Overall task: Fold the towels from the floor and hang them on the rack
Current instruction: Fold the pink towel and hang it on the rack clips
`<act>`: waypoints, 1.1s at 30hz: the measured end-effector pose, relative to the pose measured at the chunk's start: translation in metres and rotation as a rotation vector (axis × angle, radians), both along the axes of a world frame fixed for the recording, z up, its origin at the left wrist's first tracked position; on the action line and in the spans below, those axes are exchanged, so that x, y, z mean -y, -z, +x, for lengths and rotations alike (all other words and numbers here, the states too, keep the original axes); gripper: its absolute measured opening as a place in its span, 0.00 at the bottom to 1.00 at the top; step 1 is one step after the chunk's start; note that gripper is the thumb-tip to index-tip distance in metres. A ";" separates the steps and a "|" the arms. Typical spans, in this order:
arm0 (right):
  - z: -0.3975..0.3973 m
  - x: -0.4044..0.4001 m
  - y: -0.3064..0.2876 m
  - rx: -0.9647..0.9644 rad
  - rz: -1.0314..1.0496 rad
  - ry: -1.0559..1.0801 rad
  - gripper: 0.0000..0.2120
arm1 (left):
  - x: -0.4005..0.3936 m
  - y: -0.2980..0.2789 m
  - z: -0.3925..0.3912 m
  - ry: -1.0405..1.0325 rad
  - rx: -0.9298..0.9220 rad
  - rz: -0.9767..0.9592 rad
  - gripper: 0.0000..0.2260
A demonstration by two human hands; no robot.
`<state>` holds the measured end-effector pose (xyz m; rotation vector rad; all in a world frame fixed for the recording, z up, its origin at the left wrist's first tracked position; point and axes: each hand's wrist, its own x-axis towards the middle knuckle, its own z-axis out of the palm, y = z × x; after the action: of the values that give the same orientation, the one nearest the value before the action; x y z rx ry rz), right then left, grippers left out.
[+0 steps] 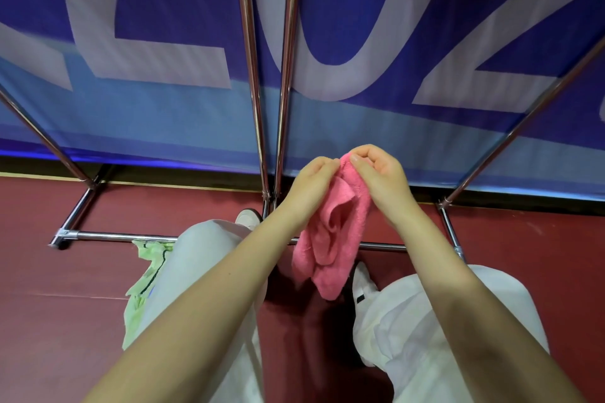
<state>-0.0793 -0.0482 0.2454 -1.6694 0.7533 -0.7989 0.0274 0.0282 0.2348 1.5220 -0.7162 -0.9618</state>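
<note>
We pinch the pink towel at its top edge, left hand and right hand close together; it hangs long-axis down, rack straight ahead.

This looks like a hall or event space, not a home. A big blue banner with huge pale letters stretches across the back, printed on mesh-like fabric that hangs down almost to the ground. The floor is smooth dark red, like a sports court or stage surface. A chrome tube rack stands on it, its poles and base bars bare metal.
</note>
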 end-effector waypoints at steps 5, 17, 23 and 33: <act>-0.001 0.005 -0.002 -0.037 -0.041 0.069 0.08 | -0.003 -0.005 0.004 0.010 0.083 -0.112 0.07; -0.005 -0.005 0.010 -0.153 -0.064 -0.122 0.07 | -0.012 -0.011 0.034 -0.396 0.221 -0.201 0.09; -0.011 -0.008 0.012 0.048 0.263 -0.106 0.04 | -0.019 -0.013 0.047 -0.402 0.277 -0.183 0.07; -0.006 -0.007 0.018 -0.172 -0.082 -0.069 0.05 | -0.027 -0.012 0.056 -0.473 0.336 -0.197 0.09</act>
<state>-0.0853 -0.0415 0.2278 -1.8451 0.7855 -0.6519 0.0834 0.0557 0.2471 1.5940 -0.6205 -0.2764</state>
